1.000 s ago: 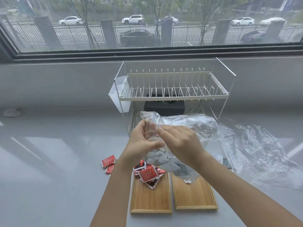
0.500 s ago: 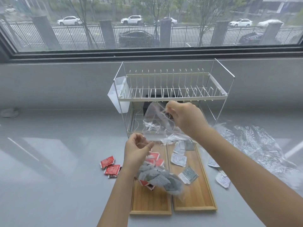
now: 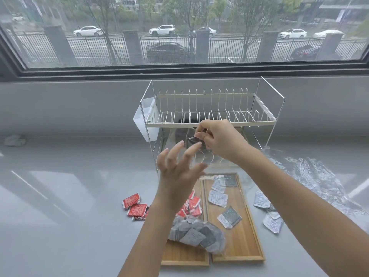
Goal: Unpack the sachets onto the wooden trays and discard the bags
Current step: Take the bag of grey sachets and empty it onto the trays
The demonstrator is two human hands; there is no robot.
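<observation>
Two wooden trays lie side by side in front of me, the left tray (image 3: 184, 258) and the right tray (image 3: 242, 242). Red sachets (image 3: 192, 205) sit on the left tray, with a few more red sachets (image 3: 134, 205) on the counter to its left. Grey sachets (image 3: 218, 197) are scattered on the right tray, and others (image 3: 266, 211) on the counter to its right. A heap of grey sachets (image 3: 196, 233) straddles both trays. My right hand (image 3: 219, 142) pinches a clear plastic bag (image 3: 179, 144) up in front of the rack. My left hand (image 3: 177, 172) hovers below it, fingers spread, holding nothing.
A white wire dish rack (image 3: 207, 116) with a plastic cup (image 3: 144, 118) on its left side stands right behind the trays. A crumpled clear plastic sheet (image 3: 315, 180) lies on the counter at the right. The window wall runs along the back.
The bag has been tipped out: grey sachets fell onto the trays and counter. My right hand lifted the bag toward the rack; my left hand let go and opened.
</observation>
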